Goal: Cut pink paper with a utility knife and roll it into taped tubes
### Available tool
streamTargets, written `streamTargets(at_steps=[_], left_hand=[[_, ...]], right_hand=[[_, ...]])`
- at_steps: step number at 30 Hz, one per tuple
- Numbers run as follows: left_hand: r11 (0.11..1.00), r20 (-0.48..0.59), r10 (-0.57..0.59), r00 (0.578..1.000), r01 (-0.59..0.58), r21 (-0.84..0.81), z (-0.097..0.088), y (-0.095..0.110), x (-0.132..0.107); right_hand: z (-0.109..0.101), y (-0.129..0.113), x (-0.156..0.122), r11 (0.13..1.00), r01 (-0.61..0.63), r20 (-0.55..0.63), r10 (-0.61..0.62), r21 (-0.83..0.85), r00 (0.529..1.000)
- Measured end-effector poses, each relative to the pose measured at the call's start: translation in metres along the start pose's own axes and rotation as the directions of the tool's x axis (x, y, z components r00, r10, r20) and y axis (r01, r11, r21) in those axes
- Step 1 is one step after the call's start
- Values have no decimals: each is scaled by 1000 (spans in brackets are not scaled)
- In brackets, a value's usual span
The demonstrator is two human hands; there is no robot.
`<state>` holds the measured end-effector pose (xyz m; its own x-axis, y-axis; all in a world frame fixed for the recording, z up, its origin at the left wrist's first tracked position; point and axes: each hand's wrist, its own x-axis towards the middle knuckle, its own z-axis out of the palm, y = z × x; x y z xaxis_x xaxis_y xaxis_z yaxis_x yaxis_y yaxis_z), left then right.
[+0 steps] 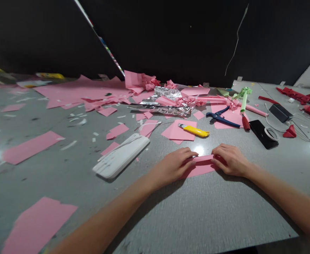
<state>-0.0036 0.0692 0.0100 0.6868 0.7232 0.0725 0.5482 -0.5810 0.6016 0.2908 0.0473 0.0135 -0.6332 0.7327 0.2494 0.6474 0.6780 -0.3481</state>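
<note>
A pink sheet of paper [201, 170] lies on the grey table between my hands, its far edge folded or rolled over into a narrow band. My left hand [177, 163] pinches the left end of that band between thumb and fingers. At the right end, my right hand [229, 159] grips the same edge in a similar pinch. Just beyond the hands, a yellow utility knife [196, 131] rests on a small stack of pink paper squares [174, 131]. Left of my left hand lies a white slab-like case or power bank [122, 155].
Blue-handled pliers or cutters [222, 117], a black phone [260, 132] with a white ring, and a dark adapter with cables [280, 112] lie to the right. Crumpled foil [168, 100] and pink scraps spread along the black back wall [171, 38]. Loose pink pieces [38, 225] lie at left.
</note>
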Motion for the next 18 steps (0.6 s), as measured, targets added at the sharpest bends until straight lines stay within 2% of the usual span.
streamTargets(at_steps=[9, 13, 18], left_hand=[[1000, 33, -13, 999, 12, 22, -4, 10, -2], [1000, 53, -22, 998, 22, 8, -3, 9, -2], [997, 81, -11, 997, 5, 75, -4, 9, -4]], right_hand=[[5, 1, 2, 970, -133, -25, 141, 205, 990], [6, 0, 3, 975, -63, -38, 73, 212, 997], [8, -2, 2, 998, 33, -14, -32, 56, 999]])
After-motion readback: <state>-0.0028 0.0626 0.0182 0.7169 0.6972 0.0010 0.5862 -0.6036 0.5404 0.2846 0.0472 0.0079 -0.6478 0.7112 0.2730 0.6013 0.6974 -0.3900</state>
